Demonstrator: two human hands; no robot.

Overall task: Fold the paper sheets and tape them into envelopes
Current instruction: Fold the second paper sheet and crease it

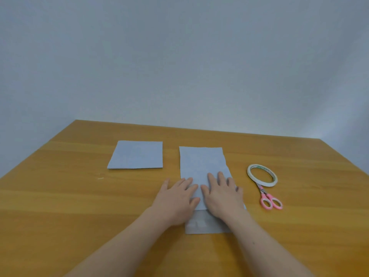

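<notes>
Item: sheet (201, 166) under my hands
My left hand (175, 198) and right hand (222, 194) — fingers straight, gripping nothing — press it flat.

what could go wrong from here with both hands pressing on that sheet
1. Both hands, left hand and right hand, lie flat on the paper sheet; uneven pressure could skew the crease.
2. The smooth table may let the sheet slide.
3. The tape roll rests against the scissors, so grabbing one could knock the other.
</notes>
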